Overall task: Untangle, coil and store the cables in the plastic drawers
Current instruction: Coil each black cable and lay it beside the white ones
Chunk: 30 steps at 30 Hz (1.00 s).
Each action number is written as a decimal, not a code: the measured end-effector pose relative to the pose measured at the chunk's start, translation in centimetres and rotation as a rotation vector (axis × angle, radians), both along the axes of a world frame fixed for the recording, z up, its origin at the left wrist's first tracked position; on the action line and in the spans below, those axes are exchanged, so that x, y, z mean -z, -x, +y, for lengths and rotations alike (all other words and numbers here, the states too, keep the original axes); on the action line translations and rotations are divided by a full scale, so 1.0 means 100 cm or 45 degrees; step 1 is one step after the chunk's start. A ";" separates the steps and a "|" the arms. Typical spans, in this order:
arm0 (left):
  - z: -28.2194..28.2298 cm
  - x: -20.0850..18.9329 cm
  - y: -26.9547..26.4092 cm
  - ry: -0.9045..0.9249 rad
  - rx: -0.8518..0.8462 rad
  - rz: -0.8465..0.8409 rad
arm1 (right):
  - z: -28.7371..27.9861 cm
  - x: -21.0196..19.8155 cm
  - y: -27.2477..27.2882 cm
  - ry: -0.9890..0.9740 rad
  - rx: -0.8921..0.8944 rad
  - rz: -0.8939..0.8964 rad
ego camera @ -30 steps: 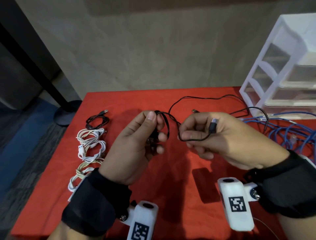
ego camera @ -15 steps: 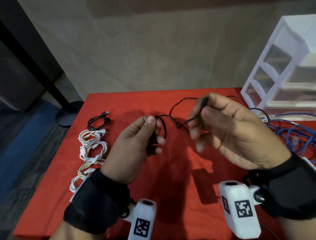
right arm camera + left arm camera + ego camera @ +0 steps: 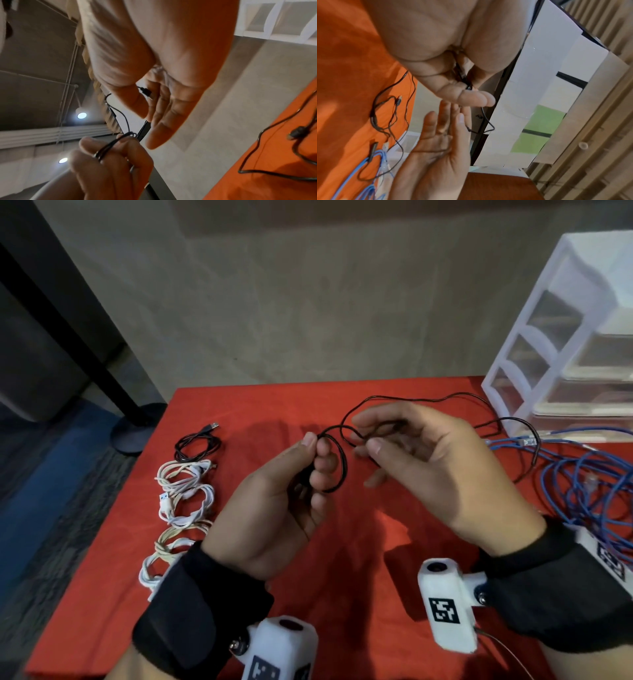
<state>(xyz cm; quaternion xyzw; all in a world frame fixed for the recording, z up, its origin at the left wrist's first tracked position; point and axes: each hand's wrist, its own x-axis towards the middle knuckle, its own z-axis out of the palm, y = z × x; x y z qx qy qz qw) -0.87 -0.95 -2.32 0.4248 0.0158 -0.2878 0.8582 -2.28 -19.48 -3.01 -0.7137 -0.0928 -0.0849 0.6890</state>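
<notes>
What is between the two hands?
A short stretch of the thin black cable crosses the gap from the left hand, which pinches its coil, to the right hand, which grips its plug. The head view shows it best.

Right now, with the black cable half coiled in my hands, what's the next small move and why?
Probably lay one more turn onto the coil. The left hand pinches a small loop of the black cable, and the right hand holds the strand next to it, while a long loose tail trails over the red table toward the plastic drawers.
</notes>
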 end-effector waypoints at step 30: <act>-0.012 0.026 0.002 -0.478 -0.208 -0.543 | 0.017 0.005 0.002 0.200 0.037 0.019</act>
